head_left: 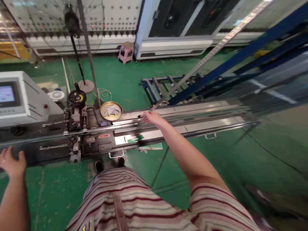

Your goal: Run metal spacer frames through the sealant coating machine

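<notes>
My right hand (152, 118) is closed on a long, thin metal strip (207, 57) near its lower end. The strip slants up to the far right and shows a dotted surface. Below that hand runs the long metal bed (204, 126) of a bench machine. My left hand (13, 162) is at the far left, fingers spread, by the front edge of the machine's dark left end; whether it touches is unclear. Another narrow strip (45, 138) lies lengthwise through the roller and clamp unit (75, 123) between my hands.
A round gold tray (111, 119) with pale scraps sits behind the bed. At left stands a white control box (26, 96) with a screen. Beyond are a pedestal fan (72, 22), a pink stool (125, 53) and a blue metal frame (211, 77). Handles (211, 136) jut from the front.
</notes>
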The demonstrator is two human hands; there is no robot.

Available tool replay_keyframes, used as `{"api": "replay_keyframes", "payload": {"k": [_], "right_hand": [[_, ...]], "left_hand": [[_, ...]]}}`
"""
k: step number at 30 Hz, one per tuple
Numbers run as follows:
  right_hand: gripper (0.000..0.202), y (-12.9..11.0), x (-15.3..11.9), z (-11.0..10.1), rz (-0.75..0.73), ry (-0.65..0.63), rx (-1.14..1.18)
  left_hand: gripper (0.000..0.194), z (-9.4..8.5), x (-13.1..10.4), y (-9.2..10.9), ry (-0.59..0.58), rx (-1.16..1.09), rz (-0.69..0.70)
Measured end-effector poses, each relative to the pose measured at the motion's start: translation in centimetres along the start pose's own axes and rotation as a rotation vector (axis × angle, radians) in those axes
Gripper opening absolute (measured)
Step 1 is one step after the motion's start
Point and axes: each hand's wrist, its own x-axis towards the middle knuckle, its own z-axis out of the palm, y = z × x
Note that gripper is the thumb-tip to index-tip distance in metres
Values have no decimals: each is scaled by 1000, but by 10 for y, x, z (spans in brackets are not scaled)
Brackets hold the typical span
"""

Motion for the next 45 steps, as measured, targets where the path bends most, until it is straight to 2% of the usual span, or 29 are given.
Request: {"api": "replay_keyframes", "payload": {"k": [3,5,8,11,15,18,21,24,27,30,33,35,38,41,43,45], "right_hand": [[27,-16,-16,47,-39,-59,-30],[26,-28,-29,79,-65,-101,-50],[25,-47,-49,129,-97,-165,-87],[26,-66,-65,179,-145,-223,-121],[27,-89,-78,248,-210,-270,-182],[28,-107,-86,299,-260,-302,-248],[29,-128,-97,348,-309,-342,-320],[30,-150,-109,397,-350,-375,-377],[31,-170,-123,448,-373,-408,-403],[30,-186,-136,496,-401,-449,-358],[29,-200,-150,533,-398,-475,-264],[28,-208,-161,544,-371,-481,-212],[23,-219,-178,536,-307,-488,-118],[21,-227,-194,500,-261,-520,3],[21,-229,-201,464,-262,-550,58],[21,-226,-203,422,-246,-578,90]], "left_hand": [[59,29,-9,-56,117,1,45],[56,46,-10,-74,105,49,61],[52,57,-4,-88,46,72,72],[50,58,1,-104,46,-46,26],[46,62,-7,-135,139,-249,-40],[43,67,-30,-160,207,-342,-53],[40,70,-58,-185,252,-415,-135],[36,69,-84,-209,261,-450,-219],[35,63,-102,-230,257,-462,-240],[35,53,-104,-241,254,-486,-241],[34,43,-87,-235,245,-566,-246],[36,37,-66,-220,219,-707,-299],[52,31,-25,-188,162,-1116,-563],[63,25,15,-149,56,-1407,-771],[61,18,32,-119,-60,-1476,-789],[64,8,36,-82,-175,-1591,-724]]}}
